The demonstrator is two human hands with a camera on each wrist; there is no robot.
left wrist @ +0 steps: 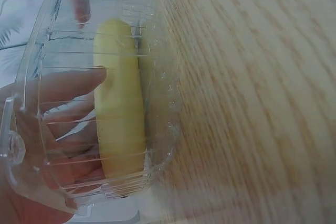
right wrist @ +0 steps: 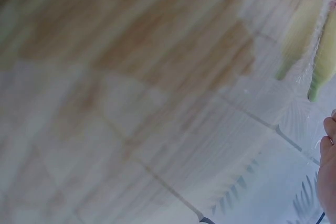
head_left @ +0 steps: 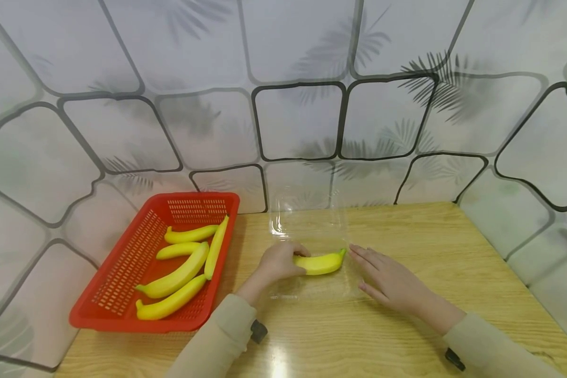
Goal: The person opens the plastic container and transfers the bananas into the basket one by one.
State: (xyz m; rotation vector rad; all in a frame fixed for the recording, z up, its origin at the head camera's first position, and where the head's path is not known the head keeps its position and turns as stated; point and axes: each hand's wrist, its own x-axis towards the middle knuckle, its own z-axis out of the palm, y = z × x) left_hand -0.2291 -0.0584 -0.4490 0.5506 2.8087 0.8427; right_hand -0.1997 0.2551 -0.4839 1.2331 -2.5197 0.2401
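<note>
In the head view a yellow banana [head_left: 318, 264] with a green tip lies in the base of a clear plastic clamshell box [head_left: 307, 291]. The box's lid [head_left: 308, 216] stands raised toward the wall. My left hand [head_left: 277, 261] grips the banana's left end between thumb and fingers. Through the box's transparent side, the left wrist view shows the banana [left wrist: 119, 103] with a digit pressed to it. My right hand [head_left: 389, 278], fingers extended, is at the box's right edge, fingertips close by the green tip.
A red plastic basket [head_left: 132, 326] stands on the left, holding several bananas [head_left: 172, 275]. The wood-grain table [head_left: 406, 226] meets a patterned wall [head_left: 297, 121] at the back and on both sides.
</note>
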